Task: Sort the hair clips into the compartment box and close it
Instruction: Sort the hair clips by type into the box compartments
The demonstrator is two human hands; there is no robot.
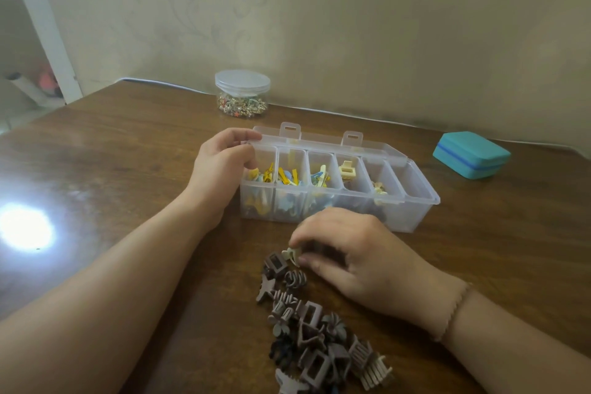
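A clear compartment box (425,198) stands open on the wooden table, its lid (323,140) folded back behind it. Its left compartments hold yellow and blue hair clips (289,177); a cream claw clip (346,169) lies in a middle one, and the rightmost compartment looks bare. My left hand (220,166) rests against the box's left end, fingers curled over its rim. My right hand (348,257) sits in front of the box, fingertips pinched on a small cream clip (292,255). A pile of brown and grey claw clips (316,336) lies just below that hand.
A clear round jar (242,93) of small trinkets stands behind the box near the wall. A teal case (470,154) lies shut at the right rear. A bright glare spot (25,227) marks the table at left.
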